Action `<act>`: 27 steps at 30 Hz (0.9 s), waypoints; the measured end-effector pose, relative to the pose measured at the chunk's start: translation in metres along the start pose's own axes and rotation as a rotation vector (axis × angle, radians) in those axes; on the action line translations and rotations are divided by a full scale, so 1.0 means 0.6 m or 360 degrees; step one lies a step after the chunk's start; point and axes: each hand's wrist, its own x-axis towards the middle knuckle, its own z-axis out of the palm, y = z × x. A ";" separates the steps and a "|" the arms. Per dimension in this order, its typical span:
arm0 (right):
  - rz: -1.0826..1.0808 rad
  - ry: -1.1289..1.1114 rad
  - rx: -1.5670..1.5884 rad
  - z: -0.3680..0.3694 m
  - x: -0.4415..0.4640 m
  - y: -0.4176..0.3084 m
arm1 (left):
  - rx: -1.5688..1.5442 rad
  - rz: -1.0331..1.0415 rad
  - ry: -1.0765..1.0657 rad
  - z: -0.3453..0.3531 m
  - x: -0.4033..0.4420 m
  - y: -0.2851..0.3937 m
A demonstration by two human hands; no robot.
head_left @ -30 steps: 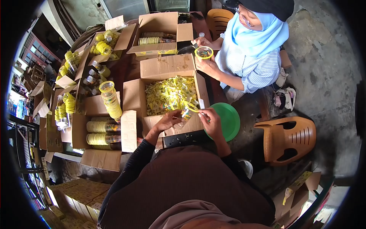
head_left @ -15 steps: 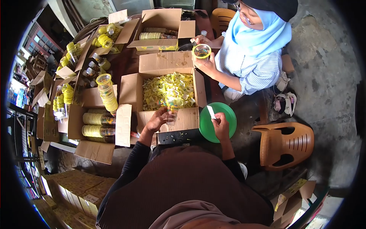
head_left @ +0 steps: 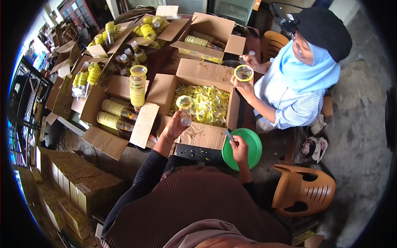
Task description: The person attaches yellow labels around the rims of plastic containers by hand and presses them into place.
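My left hand (head_left: 175, 128) is closed around a clear plastic cup (head_left: 185, 113) with a yellow rim, above the near side of an open cardboard box. That box (head_left: 198, 133) is filled with yellow and clear plastic scraps (head_left: 206, 103). Over the green basin (head_left: 255, 142), my right hand (head_left: 240, 151) pinches a small flat, pale strip (head_left: 228, 135) that looks like a blade. Whether it is metal or plastic I cannot tell. The strip is apart from the cup.
Across the table a co-worker holds a yellow-rimmed cup (head_left: 244, 73). Left stand a tall stack of yellow-rimmed cups (head_left: 137, 84) and a box (head_left: 106, 142) of stacked cups. Another cup box (head_left: 206, 27) is behind. An orange chair (head_left: 306, 190) stands at right; cartons (head_left: 87, 173) are lower left.
The view has shifted, so the table appears farther right. My left hand has raised and turned the cup, its yellow rim now showing on top. The pale strip has turned and looks narrower.
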 end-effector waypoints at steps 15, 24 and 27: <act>-0.0448 -0.0067 0.0275 0.113 0.116 -0.146 | 0.2145 0.0653 0.0222 -0.014 -0.071 0.041; -0.0924 -0.0299 -0.0388 0.154 0.139 -0.236 | 0.2222 0.0881 0.0069 -0.035 -0.067 0.092; -0.1020 -0.0278 -0.0536 0.167 0.148 -0.245 | 0.2333 0.0858 -0.0066 -0.060 -0.049 0.107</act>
